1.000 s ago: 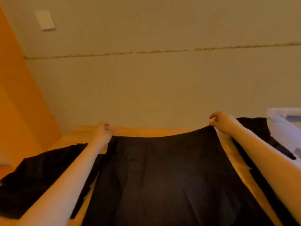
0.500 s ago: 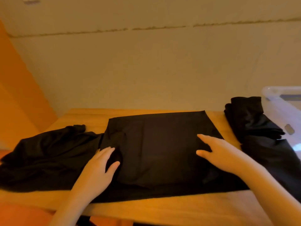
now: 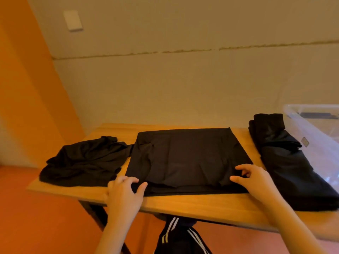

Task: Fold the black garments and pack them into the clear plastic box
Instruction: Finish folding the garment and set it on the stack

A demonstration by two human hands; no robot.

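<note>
No writing can be read anywhere; the small label (image 3: 305, 142) on the side of the clear plastic box (image 3: 315, 129) is too blurred to make out. The left hand (image 3: 122, 195) has its fingers curled at the near left corner of the folded black garment (image 3: 187, 158), thumb and fingers seemingly pinching its edge; the right hand (image 3: 251, 180) rests at the near right corner with fingers bent onto the cloth, though whether it grips or merely presses is hard to tell. The garment lies flat in the middle of the wooden table (image 3: 183, 204); a crumpled black garment (image 3: 84, 162) lies to its left; a black bundle (image 3: 286, 158) lies to its right, against the box at the table's far right.
</note>
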